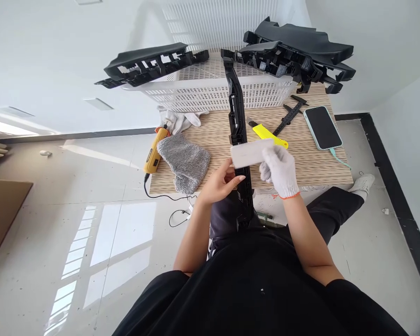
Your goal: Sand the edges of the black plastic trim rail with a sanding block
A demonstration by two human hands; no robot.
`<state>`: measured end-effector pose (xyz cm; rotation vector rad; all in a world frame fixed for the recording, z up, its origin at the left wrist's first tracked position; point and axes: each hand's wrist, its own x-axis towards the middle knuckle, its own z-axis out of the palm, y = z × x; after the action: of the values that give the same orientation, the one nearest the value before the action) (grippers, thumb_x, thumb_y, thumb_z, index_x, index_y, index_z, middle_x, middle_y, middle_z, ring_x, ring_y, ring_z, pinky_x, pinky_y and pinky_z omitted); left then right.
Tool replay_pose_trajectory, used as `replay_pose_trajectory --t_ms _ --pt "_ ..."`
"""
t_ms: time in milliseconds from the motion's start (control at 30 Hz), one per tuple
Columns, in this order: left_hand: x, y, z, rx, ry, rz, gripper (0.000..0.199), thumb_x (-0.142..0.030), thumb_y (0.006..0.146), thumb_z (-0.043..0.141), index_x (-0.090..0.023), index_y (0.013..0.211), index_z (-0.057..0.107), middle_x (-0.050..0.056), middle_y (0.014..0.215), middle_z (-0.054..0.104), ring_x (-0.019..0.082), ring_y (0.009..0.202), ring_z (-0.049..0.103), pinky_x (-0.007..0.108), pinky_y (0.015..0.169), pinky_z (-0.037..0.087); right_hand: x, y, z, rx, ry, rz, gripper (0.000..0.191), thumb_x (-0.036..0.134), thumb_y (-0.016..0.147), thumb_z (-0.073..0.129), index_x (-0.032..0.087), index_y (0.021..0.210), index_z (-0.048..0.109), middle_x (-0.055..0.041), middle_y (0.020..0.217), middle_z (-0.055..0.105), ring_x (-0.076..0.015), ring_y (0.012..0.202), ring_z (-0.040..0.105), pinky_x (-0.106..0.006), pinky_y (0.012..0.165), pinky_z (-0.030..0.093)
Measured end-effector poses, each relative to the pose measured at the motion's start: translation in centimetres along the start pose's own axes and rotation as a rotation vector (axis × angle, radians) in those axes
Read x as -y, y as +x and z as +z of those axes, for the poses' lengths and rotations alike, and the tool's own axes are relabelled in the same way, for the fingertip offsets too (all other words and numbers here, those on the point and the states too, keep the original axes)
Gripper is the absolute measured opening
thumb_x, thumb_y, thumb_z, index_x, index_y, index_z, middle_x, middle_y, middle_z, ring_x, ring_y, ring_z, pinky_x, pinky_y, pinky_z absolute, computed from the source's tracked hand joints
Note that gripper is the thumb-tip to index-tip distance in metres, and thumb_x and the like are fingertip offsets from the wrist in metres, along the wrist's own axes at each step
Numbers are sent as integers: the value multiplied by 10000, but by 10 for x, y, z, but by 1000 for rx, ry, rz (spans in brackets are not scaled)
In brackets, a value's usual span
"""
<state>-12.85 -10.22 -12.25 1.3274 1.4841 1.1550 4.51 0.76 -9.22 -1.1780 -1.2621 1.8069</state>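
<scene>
A long black plastic trim piece point(236, 109) runs from the basket across the table toward my body. My bare left hand point(221, 183) is closed around its lower part, thumb on top. In my gloved right hand point(279, 168) a flat white rectangular piece point(250, 153) is pinched at its right end. That white piece lies across the view of the trim, above my left fingers; whether it touches the trim I cannot tell. A yellow utility knife point(270, 135) lies just beyond my right hand.
A white plastic basket point(196, 93) at the back carries black trim parts point(154, 63) on both sides. Nearby on the table point(301, 163) are a grey cloth point(185, 161), a yellow corded tool point(155, 151), a white glove point(182, 120), a caliper point(290, 116) and a phone point(322, 128).
</scene>
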Motion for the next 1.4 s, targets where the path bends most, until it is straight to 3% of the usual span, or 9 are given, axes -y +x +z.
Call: replay_pose_trajectory --t_ms 100,200,333,433,567,700,800,1300,1400 --pt "1 0 0 -20 18 9 520 -525 923 675 -170 1288 572 52 878 692 132 618 610 238 533 552 0 -1 -1 67 -55 31 471 626 763 791 221 901 594 39 550 635 -106 368 544 -178 293 357" --pt "2 0 0 20 -18 -19 558 -518 940 654 -184 1363 510 25 828 673 126 587 594 238 520 551 1 0 -2 -31 19 9 460 656 806 731 230 914 594 54 537 609 -96 361 523 -175 296 356" --pt "2 0 -1 -8 -2 -15 551 -513 924 676 -179 1334 523 32 846 671 129 605 604 240 531 567 4 1 -2 58 -85 36 479 622 750 802 218 920 610 34 574 638 -104 383 552 -182 305 382" --pt "0 0 -1 31 -30 -35 540 -502 942 655 -189 1350 491 -1 761 631 131 583 595 238 517 561 5 1 -2 -49 9 4 459 646 800 740 228 896 576 57 531 586 -87 361 507 -172 295 334" --pt "0 0 -1 -16 -4 -22 494 -503 924 680 -186 1277 542 48 888 668 140 637 624 243 535 563 5 1 -4 62 -89 51 462 589 736 824 222 883 585 36 576 634 -100 386 549 -183 311 383" --pt "3 1 0 26 -105 -34 563 -519 943 650 -210 1374 459 36 890 665 126 633 605 241 544 567 3 1 -5 -18 11 47 454 610 762 787 232 880 564 49 556 616 -91 374 524 -170 294 328" --pt "3 2 0 -15 -144 4 570 -520 935 664 -220 1371 453 63 1008 673 115 667 614 228 565 566 1 1 -5 54 -69 75 474 596 727 824 226 889 577 38 565 634 -108 379 551 -181 291 348" --pt "6 2 0 -13 -148 -5 521 -491 929 685 -232 1336 487 25 924 619 99 638 572 214 547 562 2 0 0 56 -30 67 447 545 721 842 226 888 577 44 572 631 -97 395 550 -175 307 358" --pt "6 2 0 30 -133 -13 539 -468 943 674 -230 1382 470 18 883 621 107 641 572 212 548 552 2 1 0 -23 79 30 423 566 771 793 237 874 547 70 546 583 -78 380 508 -164 303 315"
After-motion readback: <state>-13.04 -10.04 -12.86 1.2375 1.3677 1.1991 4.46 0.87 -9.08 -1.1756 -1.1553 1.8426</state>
